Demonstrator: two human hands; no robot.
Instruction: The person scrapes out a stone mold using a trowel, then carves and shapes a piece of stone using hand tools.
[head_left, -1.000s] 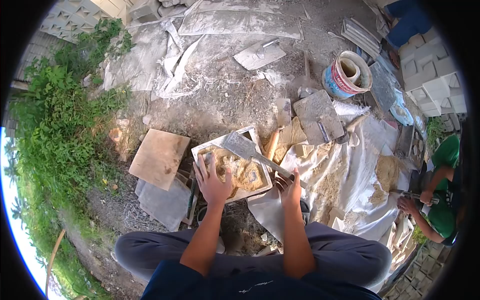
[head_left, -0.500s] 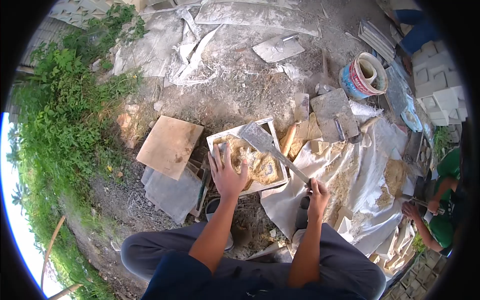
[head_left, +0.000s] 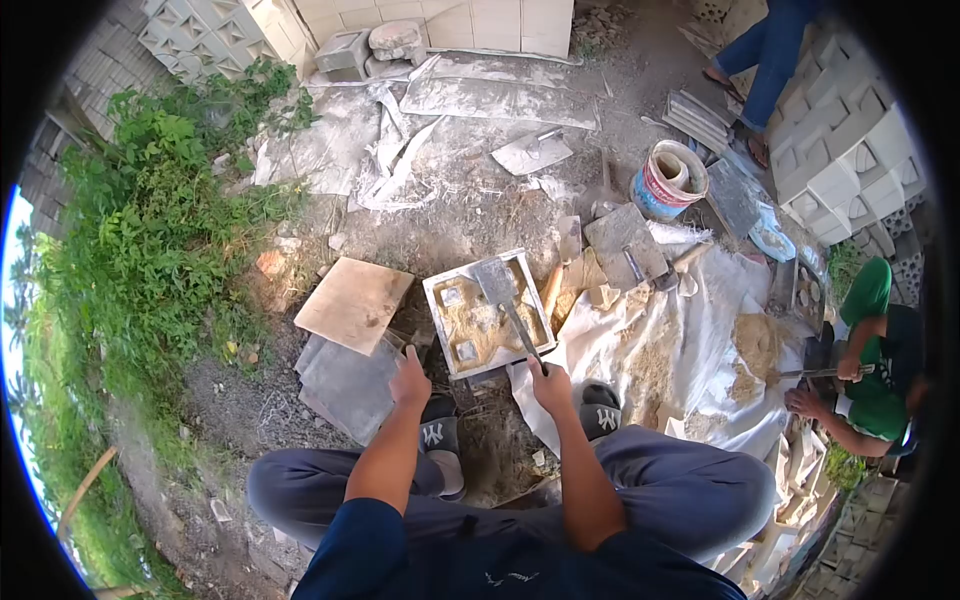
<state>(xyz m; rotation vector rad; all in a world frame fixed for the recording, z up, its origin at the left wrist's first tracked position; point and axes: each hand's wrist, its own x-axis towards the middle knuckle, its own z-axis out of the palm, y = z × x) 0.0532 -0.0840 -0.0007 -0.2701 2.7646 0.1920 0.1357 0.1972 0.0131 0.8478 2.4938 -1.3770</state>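
My right hand [head_left: 550, 390] is closed round the handle of a flat metal trowel [head_left: 495, 283]. The trowel's blade lies over a square pale-framed mold [head_left: 437, 318], angled toward its far side. Inside the mold is damp sandy mix [head_left: 463, 325] with raised shapes and pale square patches. Just left of the mold, my left hand [head_left: 409, 382] is curled with one finger pointing up; whatever its fingers hold, if anything, is hidden. Beside that hand lie a tan square board [head_left: 355, 305] and grey slabs [head_left: 345, 385].
A paint bucket [head_left: 668, 182] stands at the back right, near a metal plate [head_left: 625, 245]. A pale sheet [head_left: 690, 320] carries a sand heap [head_left: 757, 345]. At far right, a person in green [head_left: 868, 290] holds a tool. Another person's jeans [head_left: 768, 60] show behind.
My left hand has lifted off the sandy mix and moved left of the mold, curling its fingers. The trowel has swung more upright. The view has tilted up, showing more of the background.
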